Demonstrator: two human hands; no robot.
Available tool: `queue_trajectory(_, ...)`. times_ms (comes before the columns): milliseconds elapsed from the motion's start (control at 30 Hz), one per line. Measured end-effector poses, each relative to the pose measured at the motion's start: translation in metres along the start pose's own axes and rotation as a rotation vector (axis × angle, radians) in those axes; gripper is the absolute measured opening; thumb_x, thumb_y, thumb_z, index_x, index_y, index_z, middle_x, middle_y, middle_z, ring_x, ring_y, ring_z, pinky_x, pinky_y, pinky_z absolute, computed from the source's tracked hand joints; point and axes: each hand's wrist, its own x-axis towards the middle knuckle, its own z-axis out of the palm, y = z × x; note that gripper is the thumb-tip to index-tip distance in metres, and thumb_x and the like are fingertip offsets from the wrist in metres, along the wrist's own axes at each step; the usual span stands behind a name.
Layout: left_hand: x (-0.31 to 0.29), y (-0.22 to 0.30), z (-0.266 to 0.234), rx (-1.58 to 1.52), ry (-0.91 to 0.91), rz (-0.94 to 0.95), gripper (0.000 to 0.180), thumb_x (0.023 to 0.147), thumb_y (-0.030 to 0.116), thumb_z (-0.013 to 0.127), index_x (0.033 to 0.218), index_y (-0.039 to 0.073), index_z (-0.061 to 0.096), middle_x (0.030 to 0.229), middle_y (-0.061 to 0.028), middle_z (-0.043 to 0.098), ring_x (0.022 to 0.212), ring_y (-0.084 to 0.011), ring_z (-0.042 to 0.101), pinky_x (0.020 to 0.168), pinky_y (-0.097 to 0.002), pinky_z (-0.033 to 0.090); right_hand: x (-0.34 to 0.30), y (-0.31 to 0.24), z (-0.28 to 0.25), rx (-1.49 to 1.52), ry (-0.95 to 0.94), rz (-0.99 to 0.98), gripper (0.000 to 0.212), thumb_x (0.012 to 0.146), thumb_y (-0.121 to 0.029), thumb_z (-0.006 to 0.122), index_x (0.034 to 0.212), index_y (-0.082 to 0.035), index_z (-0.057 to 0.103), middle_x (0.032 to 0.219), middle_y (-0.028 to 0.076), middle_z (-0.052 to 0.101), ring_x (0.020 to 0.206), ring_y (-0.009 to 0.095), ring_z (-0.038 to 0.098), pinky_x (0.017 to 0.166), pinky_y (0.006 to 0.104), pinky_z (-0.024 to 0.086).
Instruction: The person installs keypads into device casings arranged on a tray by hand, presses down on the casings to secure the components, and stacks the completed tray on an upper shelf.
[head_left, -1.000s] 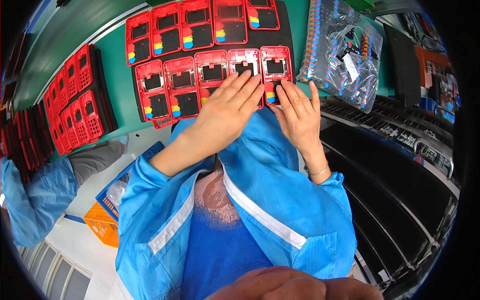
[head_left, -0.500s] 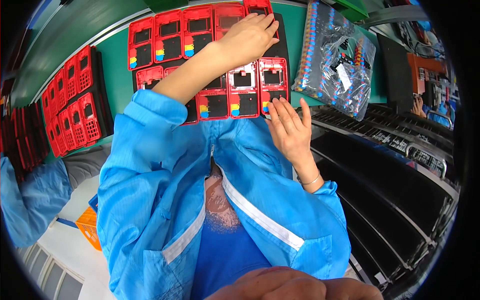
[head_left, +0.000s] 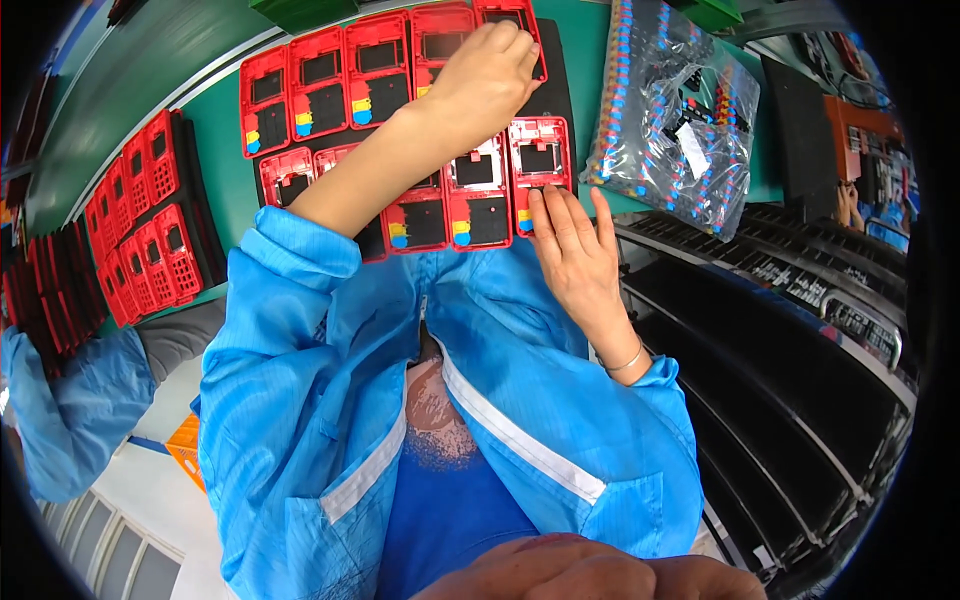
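Red plastic device housings (head_left: 318, 75) lie in two rows on a black mat (head_left: 556, 75), each with a dark window and small yellow and blue pieces. My left hand (head_left: 490, 75) reaches across to the far right housing (head_left: 507, 18). Its fingers are bent and drawn together over that housing's lower part, and what lies under the fingertips is hidden. Stretched out, the fingers of my right hand (head_left: 578, 240) rest on the lower part of the near right housing (head_left: 540, 150). My left forearm covers part of the near row.
To the right lies a clear plastic bag (head_left: 680, 120) of small coloured parts. A second mat of red housings (head_left: 140, 215) is at left, beside a stack of red-edged pieces (head_left: 55, 290). Black racks (head_left: 740, 380) stand at the right. A co-worker's blue sleeve (head_left: 75, 410) shows at left.
My left hand has curled its fingers and shifted slightly left. My right hand has moved further onto the near right housing. The view has shifted a little.
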Motion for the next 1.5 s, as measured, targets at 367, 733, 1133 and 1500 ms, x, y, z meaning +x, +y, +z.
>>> queue_trajectory(367, -0.007, 0.011, -0.011, 0.072, -0.172, -0.014, 0.043, 0.097, 0.024, 0.069, 0.126, -0.008, 0.065, 0.116, -0.0220, 0.065, 0.120, -0.0373, 0.060, 0.114, -0.0489, 0.043, 0.034, 0.035, -0.039, 0.403, -0.159, -0.079, 0.049, 0.085, -0.014, 0.077, 0.132, -0.004, 0.066, 0.138, 0.014, 0.063, 0.127, 0.033, 0.060, 0.117, 0.0543, 0.041)
queue_trajectory(733, -0.070, -0.035, -0.059, -0.207, -0.072, -0.111, 0.040, 0.102, 0.020, 0.063, 0.135, -0.002, 0.063, 0.146, -0.0204, 0.058, 0.142, -0.0343, 0.050, 0.124, -0.0516, 0.033, 0.156, 0.084, 0.016, 0.232, 0.231, -0.207, 0.032, 0.093, -0.021, 0.073, 0.117, 0.000, 0.071, 0.120, 0.015, 0.071, 0.113, 0.035, 0.067, 0.110, 0.0479, 0.049)
queue_trajectory(1133, -0.080, -0.019, -0.059, -0.231, -0.116, -0.053, 0.048, 0.098, 0.023, 0.069, 0.137, -0.003, 0.062, 0.146, -0.0189, 0.059, 0.143, -0.0341, 0.049, 0.124, -0.0519, 0.033, 0.161, 0.094, 0.009, 0.302, 0.230, -0.177, 0.022, 0.090, -0.016, 0.075, 0.106, -0.001, 0.074, 0.109, 0.015, 0.073, 0.104, 0.037, 0.069, 0.104, 0.0450, 0.051)
queue_trajectory(1500, -0.086, -0.019, -0.069, -0.155, -0.199, -0.015, 0.055, 0.101, 0.038, 0.063, 0.135, -0.006, 0.062, 0.150, -0.0229, 0.054, 0.147, -0.0314, 0.046, 0.127, -0.0559, 0.021, 0.164, 0.042, 0.000, 0.380, 0.190, -0.369, 0.024, 0.085, -0.017, 0.078, 0.104, -0.003, 0.073, 0.108, 0.012, 0.072, 0.108, 0.028, 0.067, 0.108, 0.0459, 0.048)
